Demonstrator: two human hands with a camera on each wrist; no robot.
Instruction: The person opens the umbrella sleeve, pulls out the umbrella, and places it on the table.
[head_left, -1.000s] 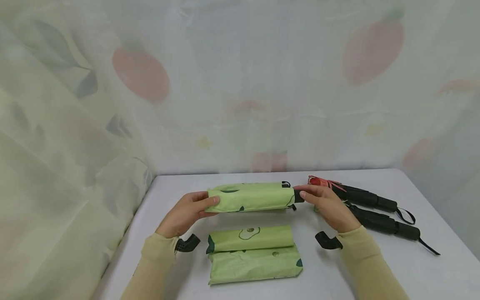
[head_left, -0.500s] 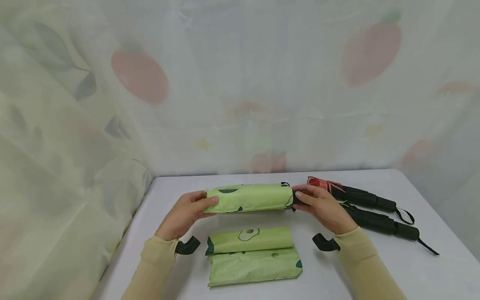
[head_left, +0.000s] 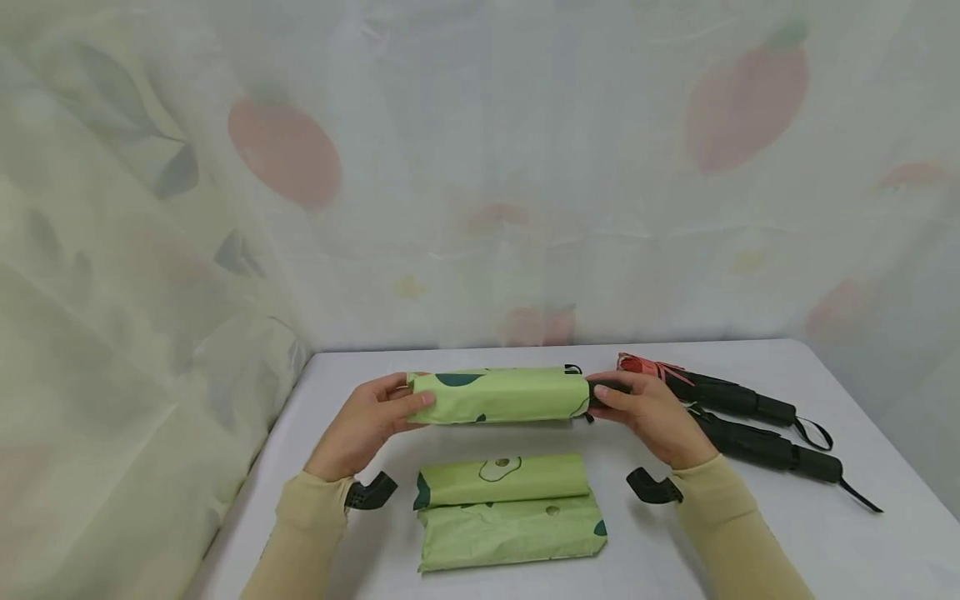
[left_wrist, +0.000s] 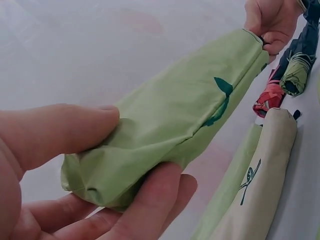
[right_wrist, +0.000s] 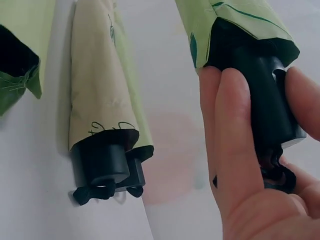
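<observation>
A folded umbrella in a light green sleeve [head_left: 502,398] with dark leaf prints is held level above the table between both hands. My left hand [head_left: 362,425] pinches the sleeve's left end, thumb on the near side and fingers beneath and behind. My right hand [head_left: 660,421] grips the black umbrella handle [right_wrist: 272,102], which sticks out of the sleeve's open mouth, its black strap hanging by the fingers. Beyond it, mostly hidden in the head view, sleeved umbrellas lie side by side, one in a beige-looking sleeve [left_wrist: 257,175] with black handles [right_wrist: 105,162] showing.
Two flat avocado-print sleeves, one upper [head_left: 536,482] and one lower [head_left: 510,533], lie nearer on the white table [head_left: 585,579]. At the right rest two bare black umbrellas, one with a red end [head_left: 727,393], the other [head_left: 757,442] below it. A patterned curtain [head_left: 480,167] hangs behind.
My right fingers have shifted slightly along the handle and now wrap further around it. My left hand has edged a little leftward on the sleeve's end. Everything on the table stays put.
</observation>
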